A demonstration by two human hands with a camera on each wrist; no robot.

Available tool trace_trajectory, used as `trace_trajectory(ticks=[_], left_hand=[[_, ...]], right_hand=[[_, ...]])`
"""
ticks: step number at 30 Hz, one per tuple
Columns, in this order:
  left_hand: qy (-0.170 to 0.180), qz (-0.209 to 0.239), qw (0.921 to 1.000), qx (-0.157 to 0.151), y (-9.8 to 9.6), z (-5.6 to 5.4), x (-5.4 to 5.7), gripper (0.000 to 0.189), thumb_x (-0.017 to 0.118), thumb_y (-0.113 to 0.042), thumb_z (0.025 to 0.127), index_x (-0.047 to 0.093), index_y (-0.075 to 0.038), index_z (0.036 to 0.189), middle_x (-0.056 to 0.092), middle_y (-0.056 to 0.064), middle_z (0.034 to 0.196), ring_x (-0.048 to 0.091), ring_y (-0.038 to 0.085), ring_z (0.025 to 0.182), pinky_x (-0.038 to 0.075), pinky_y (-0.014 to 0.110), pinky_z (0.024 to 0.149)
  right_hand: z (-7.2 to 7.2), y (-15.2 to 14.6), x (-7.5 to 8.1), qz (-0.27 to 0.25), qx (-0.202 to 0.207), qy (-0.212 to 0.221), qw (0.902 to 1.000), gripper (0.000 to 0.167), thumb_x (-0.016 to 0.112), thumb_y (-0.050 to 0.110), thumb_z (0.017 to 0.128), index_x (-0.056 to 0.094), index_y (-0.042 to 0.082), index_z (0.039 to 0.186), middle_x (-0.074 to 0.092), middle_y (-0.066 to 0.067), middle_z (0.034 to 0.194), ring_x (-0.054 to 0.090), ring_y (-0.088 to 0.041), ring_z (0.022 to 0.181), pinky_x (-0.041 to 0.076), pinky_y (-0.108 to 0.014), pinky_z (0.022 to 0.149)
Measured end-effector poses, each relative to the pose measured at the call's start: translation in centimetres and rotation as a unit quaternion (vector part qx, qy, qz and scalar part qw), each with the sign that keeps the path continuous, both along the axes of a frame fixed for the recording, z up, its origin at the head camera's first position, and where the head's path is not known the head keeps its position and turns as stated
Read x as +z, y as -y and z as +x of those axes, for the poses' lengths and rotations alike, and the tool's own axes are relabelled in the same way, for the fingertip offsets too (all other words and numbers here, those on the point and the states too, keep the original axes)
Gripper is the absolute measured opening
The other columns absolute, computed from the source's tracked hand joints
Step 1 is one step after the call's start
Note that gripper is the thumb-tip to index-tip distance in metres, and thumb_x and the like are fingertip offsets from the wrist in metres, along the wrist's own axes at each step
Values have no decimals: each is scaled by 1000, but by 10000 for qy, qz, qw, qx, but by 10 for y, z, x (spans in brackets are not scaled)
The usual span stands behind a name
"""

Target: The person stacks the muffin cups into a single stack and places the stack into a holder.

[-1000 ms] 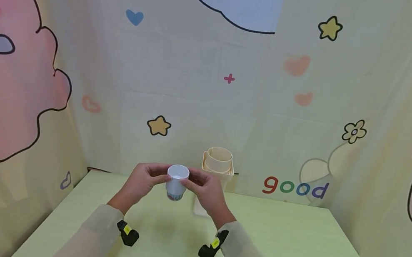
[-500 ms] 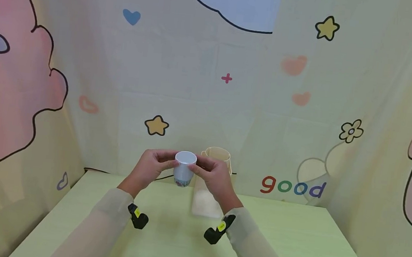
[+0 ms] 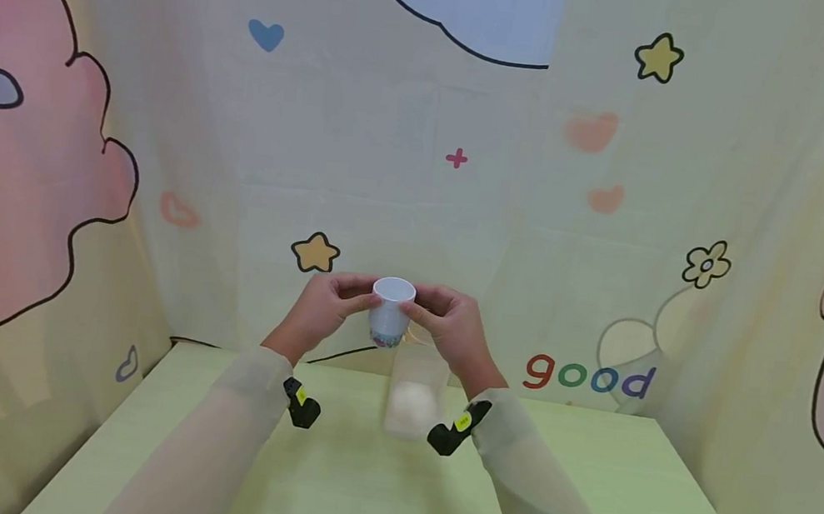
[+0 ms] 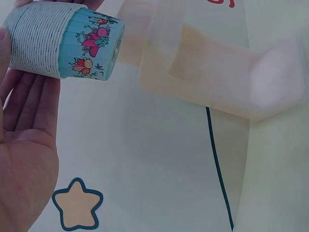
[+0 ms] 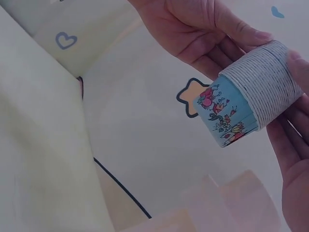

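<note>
A paper cup (image 3: 390, 313) is held upright above the table between both hands. White cord winds closely around its upper wall, as the left wrist view shows on the cup (image 4: 41, 41). Below the cord, a blue band with colourful fruit-like drawings (image 4: 91, 46) stays bare. My left hand (image 3: 325, 311) grips the cup's left side, thumb at the front near the rim. On the opposite side my right hand (image 3: 460, 333) grips it likewise. In the right wrist view, the cup (image 5: 260, 82) tilts between the two hands' fingers.
A pale plastic stand (image 3: 417, 396) stands on the table (image 3: 562, 474) behind the cup, its top mostly hidden by cup and right hand. A dark cord (image 3: 341, 355) runs along the back. Printed cloth (image 3: 364, 143) encloses the table's back and sides.
Both hands have lifted the cup up and slightly to the right, keeping their grip. It now overlaps the top of the stand in the head view.
</note>
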State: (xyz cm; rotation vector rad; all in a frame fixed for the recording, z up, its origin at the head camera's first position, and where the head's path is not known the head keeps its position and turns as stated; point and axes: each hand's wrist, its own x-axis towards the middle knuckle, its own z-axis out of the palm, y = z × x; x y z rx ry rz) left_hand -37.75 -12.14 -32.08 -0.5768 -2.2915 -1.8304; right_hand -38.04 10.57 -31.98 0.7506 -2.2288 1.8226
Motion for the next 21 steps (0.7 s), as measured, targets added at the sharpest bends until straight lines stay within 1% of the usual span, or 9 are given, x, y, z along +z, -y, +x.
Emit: trace_trajectory(ticks=[4,9,17,21], left_hand=[[-38,85,10000,-26,-10,-6,8,40,77,-27,93,72,-14,130,72,6,129,65,23,125,49,46,113],[-84,272,9996,-40,-24,-13,15,38,78,-26,92,72,-14,128,73,6,128,64,22,126,50,44,113],[-150,416,9990,-57,-43,-24,23,38,78,-26,92,73,-14,127,74,5,127,65,20,126,50,43,112],[-223,541,9982,-118,-53,-29,26,37,78,-24,92,73,-14,127,74,6,127,66,20,125,51,41,111]], right_hand=[[-5,-8,7,-89,-42,-77,9999,38,80,27,90,74,9,123,75,-9,123,71,-18,111,57,-33,102],[-13,-18,13,-353,-29,-93,9993,39,80,22,90,73,5,125,74,-13,124,71,-14,109,57,-32,102],[-19,-36,24,-236,-210,-181,9993,39,81,23,90,73,6,124,75,-12,123,71,-12,107,58,-27,98],[-26,-44,28,-201,-251,-209,9993,41,80,23,90,72,5,126,74,-11,123,71,-9,108,57,-27,100]])
